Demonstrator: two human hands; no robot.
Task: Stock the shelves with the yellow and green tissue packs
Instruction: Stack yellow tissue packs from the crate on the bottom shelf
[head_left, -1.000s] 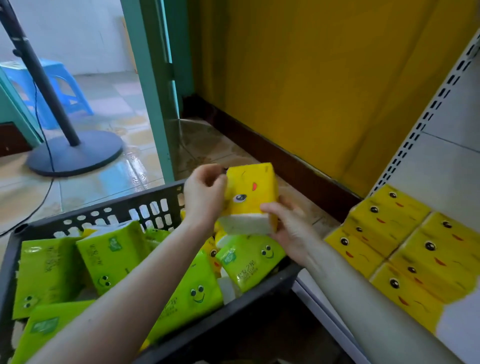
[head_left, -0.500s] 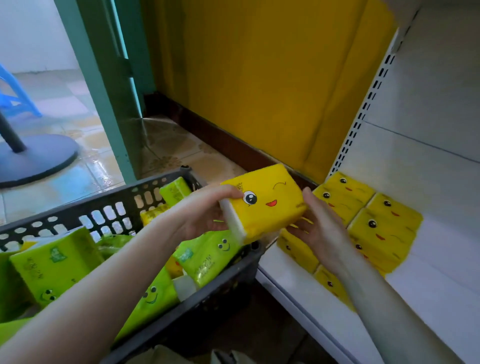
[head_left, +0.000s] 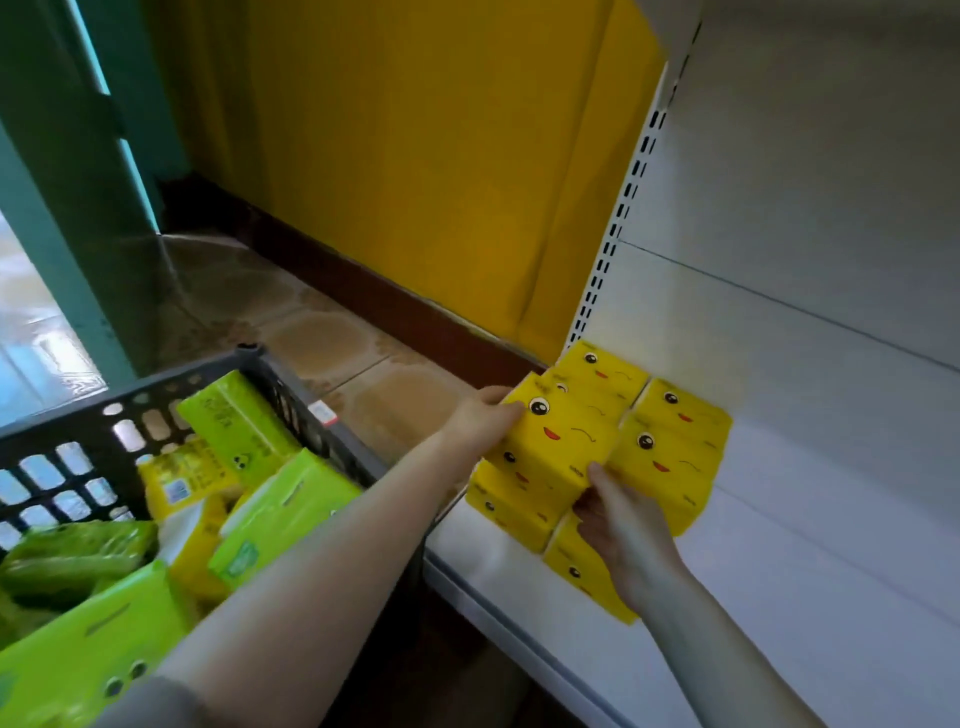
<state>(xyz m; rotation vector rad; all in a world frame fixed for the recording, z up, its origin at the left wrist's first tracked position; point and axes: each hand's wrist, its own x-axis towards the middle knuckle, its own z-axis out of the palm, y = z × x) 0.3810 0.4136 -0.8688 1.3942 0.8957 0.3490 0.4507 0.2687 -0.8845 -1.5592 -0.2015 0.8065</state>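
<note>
Both hands hold a yellow tissue pack (head_left: 563, 441) with a winking face over the left end of the white shelf (head_left: 779, 597). My left hand (head_left: 485, 421) grips its left end and my right hand (head_left: 621, 525) holds its lower right corner. The pack sits on top of several yellow packs (head_left: 670, 447) laid flat on the shelf. Green tissue packs (head_left: 291, 514) and a few yellow ones (head_left: 176, 480) fill the black basket (head_left: 311, 410) at the lower left.
The shelf's perforated upright (head_left: 618, 228) and white back panel (head_left: 805, 260) rise behind the packs. A yellow wall (head_left: 415, 156) with a brown skirting and a teal door frame (head_left: 62, 182) stand to the left, above a tiled floor.
Both hands carried the yellow pack from above the basket rightward onto the stacked yellow packs on the shelf. The view swung right toward the shelf.
</note>
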